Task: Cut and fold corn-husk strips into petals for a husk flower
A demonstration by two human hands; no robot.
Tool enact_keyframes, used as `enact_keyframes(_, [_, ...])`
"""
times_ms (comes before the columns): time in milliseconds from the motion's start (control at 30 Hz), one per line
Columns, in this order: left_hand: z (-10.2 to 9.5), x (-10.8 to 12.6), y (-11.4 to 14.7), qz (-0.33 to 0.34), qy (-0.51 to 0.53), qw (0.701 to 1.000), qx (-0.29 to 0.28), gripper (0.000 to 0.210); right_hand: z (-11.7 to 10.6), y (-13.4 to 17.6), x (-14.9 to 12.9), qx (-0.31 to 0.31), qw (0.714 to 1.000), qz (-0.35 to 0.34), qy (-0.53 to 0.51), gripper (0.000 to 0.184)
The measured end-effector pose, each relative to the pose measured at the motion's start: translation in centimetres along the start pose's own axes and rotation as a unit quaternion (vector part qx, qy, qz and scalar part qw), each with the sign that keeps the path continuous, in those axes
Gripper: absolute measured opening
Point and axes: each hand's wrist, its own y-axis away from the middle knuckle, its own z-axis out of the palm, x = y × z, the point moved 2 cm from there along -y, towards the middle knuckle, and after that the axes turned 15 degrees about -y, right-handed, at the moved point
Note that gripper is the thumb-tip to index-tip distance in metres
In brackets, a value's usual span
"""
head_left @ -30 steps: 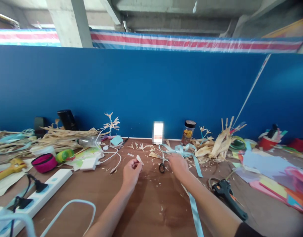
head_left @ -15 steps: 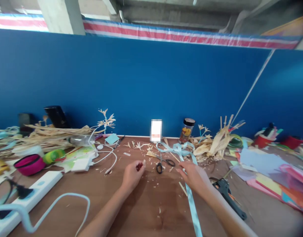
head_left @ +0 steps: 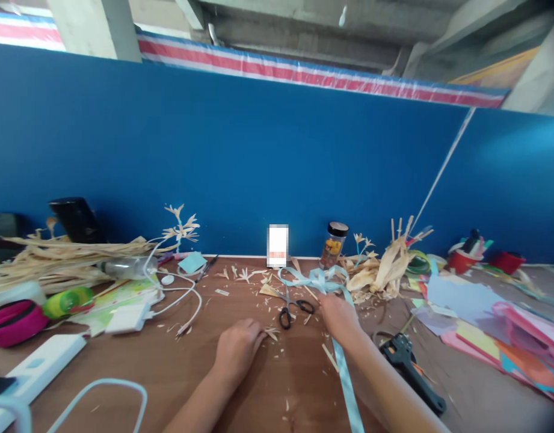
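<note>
Pale husk piece [head_left: 272, 334], small and splayed, sits pinched by the fingers of the left hand [head_left: 238, 350] on the near surface [head_left: 256, 400], seemingly unattached — while a flowered sprig [head_left: 181, 231], far left, looks finished. Near blue ribbon [head_left: 347, 385], the right hand [head_left: 340, 319] (fingertips unclear) hides its grip.

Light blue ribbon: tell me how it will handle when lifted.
The ribbon is likely floppy, since it curls into loops near the jar. It is probably light, being a thin, flat strip. Its sheen suggests some slipperiness.
</note>
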Motion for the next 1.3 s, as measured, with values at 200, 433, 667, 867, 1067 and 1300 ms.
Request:
enact_keyframes(200, [-0.1, 0.0, 0.2, -0.012, 0.036, 0.999, 0.023, 0.022, 0.9, -1.7, 0.1, -0.001, 1.0, 0.018, -0.018, 0.021])
enact_keyframes(433, [-0.5, 0.3, 0.2, -0.011, 0.042, 0.999, 0.011, 0.018, 1.0, -2.2, 0.9, -0.053, 0.99, -0.008, -0.133, 0.013])
enact_keyframes(667, [-0.2, 0.3, 0.0, 0.005, 0.014, 1.0, -0.012, 0.021, 1.4, -0.2, 1.6, -0.085, 0.958, -0.013, -0.272, 0.019])
enact_keyframes(867, [-0.5, 0.2, 0.1, -0.012, 0.031, 0.999, 0.017, 0.02, 1.4, 1.6, -1.0, -0.128, 0.867, -0.003, -0.482, 0.008])
enact_keyframes(1067, [-0.8, 0.4, 0.4, -0.008, 0.067, 0.996, 0.058, 0.023, 2.6, 1.6, -4.6, -0.052, 0.901, -0.108, -0.416, 0.01])
enact_keyframes(1300, [-0.9, 1.1, 0.3, 0.036, 0.123, 0.99, 0.054, 0.021, 4.0, 2.6, -6.0, -0.096, 0.886, -0.161, -0.425, 0.005])
